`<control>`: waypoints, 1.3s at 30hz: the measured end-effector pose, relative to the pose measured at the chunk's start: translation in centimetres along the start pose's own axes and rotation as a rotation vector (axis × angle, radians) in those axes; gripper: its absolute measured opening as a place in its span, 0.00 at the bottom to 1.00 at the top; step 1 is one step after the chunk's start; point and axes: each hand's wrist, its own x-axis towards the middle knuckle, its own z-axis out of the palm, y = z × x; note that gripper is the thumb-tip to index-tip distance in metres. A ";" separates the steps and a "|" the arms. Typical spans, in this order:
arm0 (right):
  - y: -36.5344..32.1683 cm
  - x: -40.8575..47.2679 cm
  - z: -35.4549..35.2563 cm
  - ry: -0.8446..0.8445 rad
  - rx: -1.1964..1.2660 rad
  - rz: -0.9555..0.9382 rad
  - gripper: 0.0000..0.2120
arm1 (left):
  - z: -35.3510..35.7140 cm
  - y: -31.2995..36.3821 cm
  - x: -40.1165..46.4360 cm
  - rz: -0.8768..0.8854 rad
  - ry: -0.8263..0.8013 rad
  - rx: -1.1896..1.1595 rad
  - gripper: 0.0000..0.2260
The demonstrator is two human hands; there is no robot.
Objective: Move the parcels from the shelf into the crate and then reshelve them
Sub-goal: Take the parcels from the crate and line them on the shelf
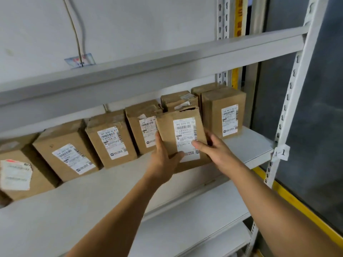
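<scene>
Dim, flat light; soft blur, wide-angle warp at edges.

I see the shelf board (246, 143) bare at its right end, beyond the last box (223, 113), so there is passing room there up to the slotted post (289, 101). The front strip of the board, ahead of the row of boxes (111, 143), lies open along its length. The row itself is packed side to side, leaving only thin dark gaps. The box in my hands (182, 140) fills the slot between two neighbours. Overhead, the upper shelf beam (167, 65) caps the space just above the box tops. The lower board (194, 219) is bare.
</scene>
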 end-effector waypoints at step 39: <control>5.0 -27.6 2.1 0.712 -0.633 0.181 0.13 | 8.6 -1.2 -15.9 0.256 -0.108 -0.057 0.11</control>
